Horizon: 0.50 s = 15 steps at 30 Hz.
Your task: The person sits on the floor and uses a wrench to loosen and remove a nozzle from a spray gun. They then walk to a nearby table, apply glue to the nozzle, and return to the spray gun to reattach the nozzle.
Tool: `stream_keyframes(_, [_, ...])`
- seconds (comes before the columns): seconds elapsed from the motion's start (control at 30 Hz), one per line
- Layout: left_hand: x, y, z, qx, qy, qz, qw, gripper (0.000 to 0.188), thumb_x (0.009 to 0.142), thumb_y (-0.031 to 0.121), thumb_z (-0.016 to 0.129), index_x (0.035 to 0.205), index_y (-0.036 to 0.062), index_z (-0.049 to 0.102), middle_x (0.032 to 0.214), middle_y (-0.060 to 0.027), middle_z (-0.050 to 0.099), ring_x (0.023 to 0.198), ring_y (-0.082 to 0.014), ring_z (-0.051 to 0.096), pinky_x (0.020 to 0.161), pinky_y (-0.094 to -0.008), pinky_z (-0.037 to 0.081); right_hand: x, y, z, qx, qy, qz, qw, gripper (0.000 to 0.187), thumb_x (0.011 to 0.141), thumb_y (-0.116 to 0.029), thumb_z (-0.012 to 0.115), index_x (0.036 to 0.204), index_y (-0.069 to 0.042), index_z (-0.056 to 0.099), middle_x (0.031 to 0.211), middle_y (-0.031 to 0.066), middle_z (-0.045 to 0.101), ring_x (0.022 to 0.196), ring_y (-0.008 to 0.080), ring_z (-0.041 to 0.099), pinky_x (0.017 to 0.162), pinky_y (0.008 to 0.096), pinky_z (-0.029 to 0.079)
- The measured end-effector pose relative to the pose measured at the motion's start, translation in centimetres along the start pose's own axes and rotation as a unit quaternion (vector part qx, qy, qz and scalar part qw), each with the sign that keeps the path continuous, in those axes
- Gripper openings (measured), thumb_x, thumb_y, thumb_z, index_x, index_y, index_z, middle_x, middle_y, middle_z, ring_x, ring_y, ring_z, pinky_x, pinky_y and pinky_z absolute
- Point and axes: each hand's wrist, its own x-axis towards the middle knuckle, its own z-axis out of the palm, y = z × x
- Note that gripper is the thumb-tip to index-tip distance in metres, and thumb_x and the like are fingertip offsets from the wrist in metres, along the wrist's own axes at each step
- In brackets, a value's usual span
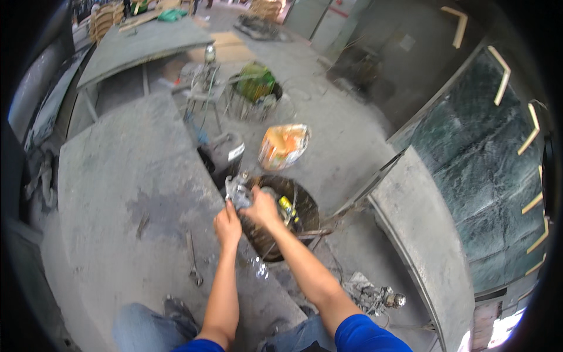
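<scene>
Both hands are together over the right edge of a grey-stained worktable [111, 176], close to an open drum. Between them is a silver metal spray gun [237, 189], partly hidden by my fingers. My left hand [227, 224] is closed around its lower part. My right hand [261, 209] grips its right side, with fingers curled. Below them stands the round, dark drum [311, 202], with a yellow-labelled container [286, 205] and other rubbish inside. On the tabletop, left of my left forearm, lies a wrench [193, 258].
A dark plastic jug [226, 154] stands beyond my hands, with an orange and white bag [285, 145] on the floor nearby. Another spray gun [375, 295] sits right of my right forearm. A curved grey panel [425, 229] and a green sheet-covered surface [469, 164] are at the right.
</scene>
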Motion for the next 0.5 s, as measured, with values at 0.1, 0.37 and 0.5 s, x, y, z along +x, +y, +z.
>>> stream_keyframes(0.1, [-0.4, 0.5, -0.4, -0.012, -0.004, -0.034, 0.999, 0.040, 0.105, 0.032, 0.049, 0.094, -0.0026, 0.066, 0.082, -0.0315, 0.065, 0.079, -0.0516, 0.063, 0.067, -0.0560, 0.046, 0.1, 0.0, -0.4, 0.007, -0.023, -0.010, 1.000, 0.056, 0.064, -0.024, 0.090, 0.103, 0.002, 0.059, 0.098, 0.0270, 0.071, 0.097, 0.0457, 0.069, 0.085, 0.0507, 0.056])
stream_keyframes(0.37, [-0.3, 0.0, -0.3, -0.244, -0.031, -0.112, 0.963, 0.038, 0.103, 0.033, 0.062, 0.086, -0.0003, 0.058, 0.059, -0.0055, 0.057, 0.048, -0.0157, 0.053, 0.045, -0.0323, 0.040, -0.6, -2.7, -1.5, -0.054, -0.134, -0.030, 0.989, 0.063, 0.068, -0.027, 0.088, 0.108, 0.005, 0.051, 0.098, 0.0329, 0.068, 0.101, 0.0494, 0.066, 0.090, 0.0546, 0.053])
stream_keyframes(0.5, [-0.6, -0.4, -1.0, -0.169, 0.006, -0.042, 0.985, 0.034, 0.105, 0.030, 0.060, 0.082, 0.0056, 0.053, 0.060, 0.0014, 0.051, 0.050, -0.0077, 0.046, 0.045, -0.0272, 0.035, 0.3, -6.5, -12.3, -0.038, -0.181, -0.151, 0.971, 0.088, 0.072, -0.034, 0.088, 0.145, -0.003, 0.048, 0.117, 0.0226, 0.069, 0.103, 0.0343, 0.069, 0.086, 0.0432, 0.055])
